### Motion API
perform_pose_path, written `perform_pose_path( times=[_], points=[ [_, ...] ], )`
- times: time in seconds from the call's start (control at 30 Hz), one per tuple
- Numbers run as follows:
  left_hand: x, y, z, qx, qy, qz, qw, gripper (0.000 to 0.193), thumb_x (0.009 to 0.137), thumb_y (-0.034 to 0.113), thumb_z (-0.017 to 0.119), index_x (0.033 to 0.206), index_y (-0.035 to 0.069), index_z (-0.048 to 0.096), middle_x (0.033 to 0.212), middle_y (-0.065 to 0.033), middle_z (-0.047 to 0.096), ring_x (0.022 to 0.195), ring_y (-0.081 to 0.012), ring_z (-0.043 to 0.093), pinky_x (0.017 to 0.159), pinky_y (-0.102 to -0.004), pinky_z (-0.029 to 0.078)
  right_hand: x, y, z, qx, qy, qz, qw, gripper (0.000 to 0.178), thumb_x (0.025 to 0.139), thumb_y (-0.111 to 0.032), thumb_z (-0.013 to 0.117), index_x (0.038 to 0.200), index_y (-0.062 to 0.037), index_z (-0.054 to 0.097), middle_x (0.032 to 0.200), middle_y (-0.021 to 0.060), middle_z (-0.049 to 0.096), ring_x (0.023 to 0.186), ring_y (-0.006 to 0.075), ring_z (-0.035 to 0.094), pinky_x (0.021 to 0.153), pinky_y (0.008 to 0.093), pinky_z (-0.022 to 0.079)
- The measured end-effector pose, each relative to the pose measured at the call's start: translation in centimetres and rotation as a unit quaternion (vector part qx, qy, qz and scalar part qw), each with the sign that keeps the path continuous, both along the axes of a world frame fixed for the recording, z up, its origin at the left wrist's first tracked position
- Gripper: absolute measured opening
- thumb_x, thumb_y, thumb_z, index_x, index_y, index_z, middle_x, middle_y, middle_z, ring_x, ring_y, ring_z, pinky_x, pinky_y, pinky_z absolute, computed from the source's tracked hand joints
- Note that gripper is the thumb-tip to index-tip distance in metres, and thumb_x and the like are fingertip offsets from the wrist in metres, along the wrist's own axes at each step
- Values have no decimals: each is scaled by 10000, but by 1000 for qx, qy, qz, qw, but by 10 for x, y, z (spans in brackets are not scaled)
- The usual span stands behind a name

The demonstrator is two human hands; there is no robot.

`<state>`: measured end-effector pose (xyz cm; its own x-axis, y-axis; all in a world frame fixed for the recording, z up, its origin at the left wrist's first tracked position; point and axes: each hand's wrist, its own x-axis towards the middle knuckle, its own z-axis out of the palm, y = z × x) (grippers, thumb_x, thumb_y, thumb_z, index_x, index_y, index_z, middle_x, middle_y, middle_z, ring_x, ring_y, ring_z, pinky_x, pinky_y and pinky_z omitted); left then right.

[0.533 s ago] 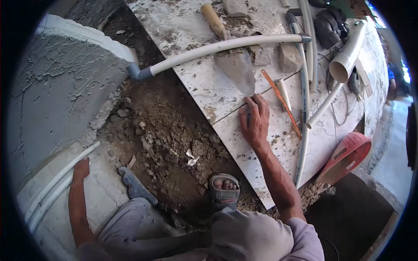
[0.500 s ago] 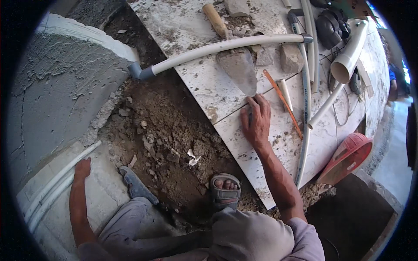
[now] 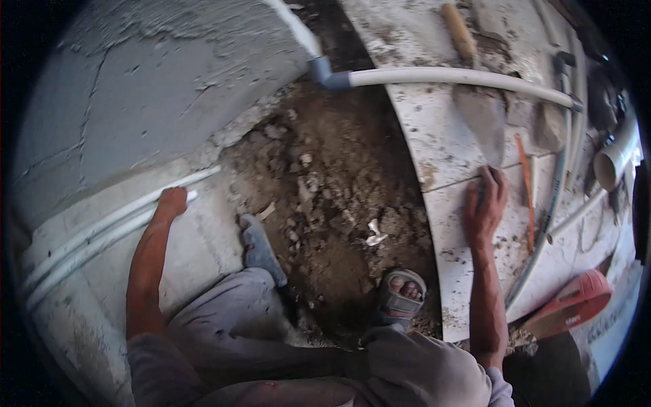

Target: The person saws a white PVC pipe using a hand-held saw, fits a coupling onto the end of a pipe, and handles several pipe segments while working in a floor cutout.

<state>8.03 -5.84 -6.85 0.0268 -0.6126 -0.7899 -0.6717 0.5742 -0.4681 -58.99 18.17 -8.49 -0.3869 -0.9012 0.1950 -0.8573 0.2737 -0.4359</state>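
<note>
My left hand [image 3: 172, 201] is closed over the pair of white pipes lying along the concrete ledge at left. The upper white pipe [image 3: 122, 220] runs past it toward the wall's foot, and the end of the lower white pipe [image 3: 184, 199] sticks out just beyond my knuckles. On the dirt-specked white tiles, my right hand [image 3: 487, 205] rests with thumb and fingers apart; a dark patch between them is too unclear to name. Its fingertips are at the tip of a trowel blade [image 3: 483, 122]. Beside it lie an orange hacksaw blade [image 3: 526, 193] and a short white pipe piece [image 3: 534, 180].
A white pipe [image 3: 454, 76] with a grey elbow [image 3: 329, 74] spans from the rendered wall [image 3: 156, 102] across a soil trench [image 3: 325, 190] onto the tiles. Longer pipes, a wide pipe [image 3: 616, 159], stones [image 3: 548, 129] and a red scoop [image 3: 576, 298] lie at right.
The view has swung left, so everything sits further right. My left hand now lies over the pipes, with the lower pipe's end showing past it. My right hand stays by the trowel tip.
</note>
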Motion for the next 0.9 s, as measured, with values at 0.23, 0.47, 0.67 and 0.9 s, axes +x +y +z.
perform_pose_path(
  times=[0.23,0.47,0.67,0.9],
  points=[
    [-6,-1,19,-7,20,53,998,203,770,69,524,919,2,644,983,-209,643,904,-347,634,791,-430,509,4,-2,0,4,1,12,1000,345,867,-120,563,1197,-29,525,1228,202,493,1177,361,435,1002,452,318],
    [-2,23,18,-71,32,-27,997,192,776,79,550,946,21,617,912,-172,662,865,-293,650,751,-409,507,12,-7,2,2,12,22,1000,332,902,-148,523,1214,-33,507,1249,172,490,1195,349,425,1008,460,310],
    [-4,19,14,-59,42,-20,997,217,822,158,532,976,16,587,860,-149,670,855,-277,654,754,-409,502,12,-6,4,10,13,21,1000,340,907,-166,518,1216,-27,502,1252,177,486,1200,349,420,1017,455,304],
    [-6,5,10,-2,65,64,996,209,768,37,552,968,8,606,995,-183,639,985,-314,607,826,-431,485,13,-9,5,4,18,19,1000,334,906,-155,517,1210,-15,510,1247,179,496,1193,345,433,1015,433,316]
  ],
)
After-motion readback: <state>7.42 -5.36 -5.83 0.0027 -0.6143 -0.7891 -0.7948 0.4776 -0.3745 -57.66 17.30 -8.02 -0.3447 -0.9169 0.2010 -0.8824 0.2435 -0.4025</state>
